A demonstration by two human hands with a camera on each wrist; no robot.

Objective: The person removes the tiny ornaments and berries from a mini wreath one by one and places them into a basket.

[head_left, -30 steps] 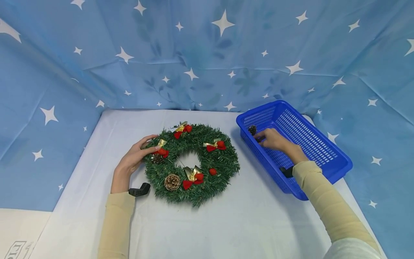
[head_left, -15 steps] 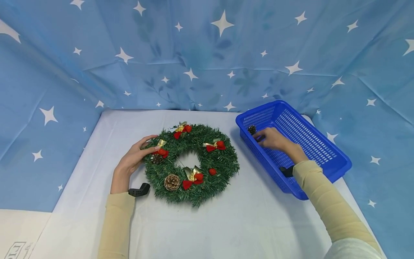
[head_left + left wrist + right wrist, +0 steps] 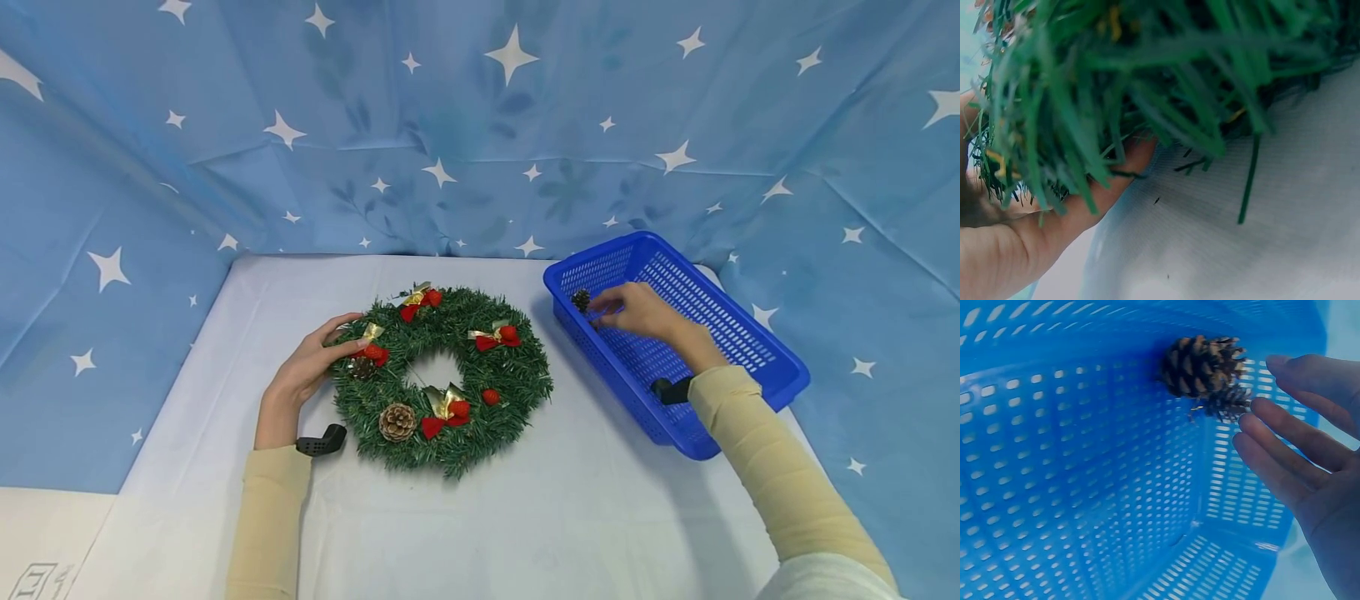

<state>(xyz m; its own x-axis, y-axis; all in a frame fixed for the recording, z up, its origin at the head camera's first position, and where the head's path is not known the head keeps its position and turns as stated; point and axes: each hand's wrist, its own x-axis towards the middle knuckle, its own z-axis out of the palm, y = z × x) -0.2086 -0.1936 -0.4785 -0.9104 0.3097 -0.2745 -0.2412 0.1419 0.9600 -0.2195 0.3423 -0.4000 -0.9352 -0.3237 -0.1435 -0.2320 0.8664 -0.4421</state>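
Note:
A green wreath (image 3: 517, 392) with red-and-gold bows, red berries and pinecones lies on the table. My left hand (image 3: 306, 362) holds its left edge, thumb across the top by a gold bow; the green strands hide part of the hand (image 3: 1041, 240) in the left wrist view. Inside the blue basket (image 3: 738, 333), my right hand (image 3: 641, 312) reaches toward the far left corner. Its fingers (image 3: 1291, 434) are spread beside a larger brown pinecone (image 3: 1194, 365) and a smaller dark pinecone (image 3: 1229, 403), with a gap between thumb and fingers and nothing held.
The white-covered table (image 3: 510, 517) carries the wreath left of centre and the basket at the right. The basket's raised rim (image 3: 600, 362) surrounds the right hand. Blue star-printed cloth (image 3: 450, 108) hangs behind and on both sides.
My right hand has lifted slightly and its fingers have opened a little near the pinecones. The left hand and wreath have stayed in place; the view shifts a bit.

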